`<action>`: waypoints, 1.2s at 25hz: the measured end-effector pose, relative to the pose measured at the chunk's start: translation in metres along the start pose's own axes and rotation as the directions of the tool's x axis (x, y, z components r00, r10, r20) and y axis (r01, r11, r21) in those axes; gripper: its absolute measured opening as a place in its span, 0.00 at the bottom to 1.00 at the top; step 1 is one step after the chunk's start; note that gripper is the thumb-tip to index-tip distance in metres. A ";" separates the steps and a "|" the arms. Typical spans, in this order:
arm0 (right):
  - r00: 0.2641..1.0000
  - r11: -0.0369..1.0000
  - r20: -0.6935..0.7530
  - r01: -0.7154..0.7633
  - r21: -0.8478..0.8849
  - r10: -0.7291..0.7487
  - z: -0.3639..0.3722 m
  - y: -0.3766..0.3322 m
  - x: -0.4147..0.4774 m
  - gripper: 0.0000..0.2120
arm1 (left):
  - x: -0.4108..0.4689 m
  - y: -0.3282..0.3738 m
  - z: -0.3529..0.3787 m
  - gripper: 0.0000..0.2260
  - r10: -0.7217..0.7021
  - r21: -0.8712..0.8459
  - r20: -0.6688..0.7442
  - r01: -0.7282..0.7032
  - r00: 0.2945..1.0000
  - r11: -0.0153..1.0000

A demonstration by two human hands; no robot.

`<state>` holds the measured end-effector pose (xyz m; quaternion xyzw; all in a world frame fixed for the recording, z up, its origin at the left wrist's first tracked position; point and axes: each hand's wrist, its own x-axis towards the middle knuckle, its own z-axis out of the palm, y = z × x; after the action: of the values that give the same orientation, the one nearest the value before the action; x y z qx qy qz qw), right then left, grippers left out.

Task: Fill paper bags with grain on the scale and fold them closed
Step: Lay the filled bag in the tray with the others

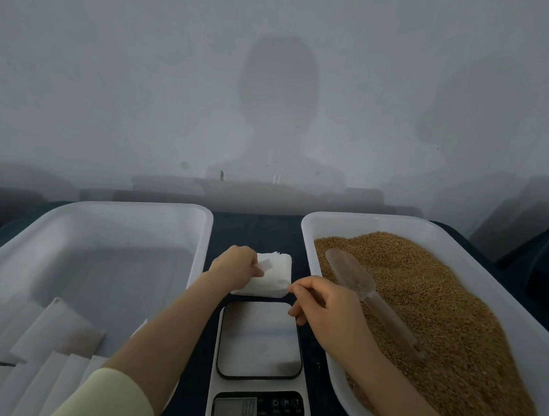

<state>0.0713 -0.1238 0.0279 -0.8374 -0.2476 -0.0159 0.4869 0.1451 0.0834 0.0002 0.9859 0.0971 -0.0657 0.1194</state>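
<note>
A white plastic tray (122, 205) on the left holds folded white paper bags (50, 338) in its near corner. Beyond the scale, on the dark tabletop (255, 229), the left hand (236, 266) holds down a stack of flat white paper bags (275, 278), its fingers curled over the left edge. The right hand (322, 304) pinches the stack's near right corner between thumb and forefinger. The bags look thin, limp and likely to cling together (best peeled off one at a time by a corner). The white digital scale (260, 338) carries nothing. On the right, brown grain (438, 298) fills a second white tray (362, 218), with a clear plastic scoop (352, 273) lying on it.
</note>
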 end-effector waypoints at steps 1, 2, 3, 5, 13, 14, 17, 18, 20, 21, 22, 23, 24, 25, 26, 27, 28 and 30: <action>1.000 1.000 0.000 0.003 0.001 -0.003 0.000 0.000 0.000 0.06 | -0.001 0.000 0.000 0.10 -0.015 -0.061 -0.039 0.012 0.999 0.998; 1.000 1.000 0.000 0.003 0.006 -0.003 0.000 0.000 0.000 0.07 | -0.005 0.000 -0.003 0.09 -0.048 -0.124 -0.086 0.037 0.995 0.992; 1.000 1.000 -0.002 -0.001 0.015 0.001 0.000 0.000 0.000 0.07 | -0.009 -0.001 -0.008 0.08 -0.086 -0.193 -0.146 0.057 0.985 0.979; 1.000 1.000 -0.018 -0.002 0.019 0.002 0.000 0.001 0.000 0.06 | -0.019 -0.001 -0.023 0.09 -0.174 -0.375 -0.258 0.067 0.950 0.924; 0.926 0.875 0.072 0.374 -0.308 -0.371 0.007 -0.008 -0.003 0.18 | -0.109 0.000 -0.045 0.08 -0.213 -0.969 0.185 0.214 0.959 0.126; 0.904 0.839 0.094 0.422 -0.345 -0.416 0.008 -0.008 -0.003 0.15 | -0.118 0.000 -0.042 0.08 -0.174 -0.961 0.244 0.263 0.954 0.090; 0.889 0.834 0.114 0.456 -0.311 -0.444 0.009 -0.009 -0.005 0.03 | -0.135 0.000 -0.033 0.12 -0.073 -0.934 0.354 0.356 0.932 0.023; 0.915 0.874 0.095 0.403 -0.272 -0.393 0.009 -0.008 -0.007 0.04 | -0.136 0.000 -0.031 0.15 -0.058 -0.932 0.362 0.363 0.930 0.015; 0.957 0.929 0.022 0.285 -0.236 -0.288 0.009 -0.006 -0.008 0.06 | -0.135 -0.001 -0.025 0.24 -0.041 -0.922 0.377 0.379 0.925 0.075; 0.966 0.939 -0.014 0.246 -0.239 -0.257 0.009 -0.005 -0.008 0.08 | -0.134 -0.001 -0.024 0.27 -0.036 -0.910 0.393 0.394 0.919 0.132; 0.970 0.944 -0.044 0.222 -0.243 -0.239 0.010 -0.005 -0.008 0.09 | -0.134 0.000 -0.023 0.29 -0.028 -0.897 0.402 0.400 0.915 0.187; 0.971 0.947 -0.067 0.208 -0.243 -0.231 0.010 -0.005 -0.008 0.11 | -0.135 0.002 -0.021 0.30 -0.026 -0.891 0.388 0.383 0.921 0.245; 0.971 0.949 -0.076 0.201 -0.241 -0.225 0.011 -0.006 -0.008 0.12 | -0.135 0.002 -0.019 0.29 -0.027 -0.889 0.341 0.332 0.940 0.316; 0.973 0.950 -0.067 0.199 -0.241 -0.220 0.013 -0.007 -0.007 0.14 | -0.136 0.002 -0.017 0.28 -0.015 -0.887 0.268 0.253 0.963 0.387; 0.976 0.949 -0.039 0.198 -0.244 -0.213 0.014 -0.008 -0.007 0.15 | -0.137 0.003 -0.015 0.25 0.026 -0.885 0.200 0.170 0.979 0.433; 0.979 0.948 0.003 0.197 -0.250 -0.202 0.016 -0.008 -0.007 0.16 | -0.138 0.003 -0.012 0.22 0.078 -0.889 0.164 0.113 0.983 0.443; 0.982 0.947 0.048 0.191 -0.257 -0.185 0.018 -0.009 -0.008 0.16 | -0.139 0.004 -0.010 0.18 0.119 -0.899 0.162 0.097 0.979 0.426; 0.984 0.952 0.113 0.165 -0.259 -0.139 0.022 -0.009 -0.008 0.16 | -0.140 0.004 -0.008 0.12 0.141 -0.905 0.173 0.101 0.975 0.413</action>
<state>0.0555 -0.1054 0.0221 -0.8736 -0.3295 -0.0474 0.3548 0.0107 0.0570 0.0298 0.7503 0.0912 -0.1110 0.6453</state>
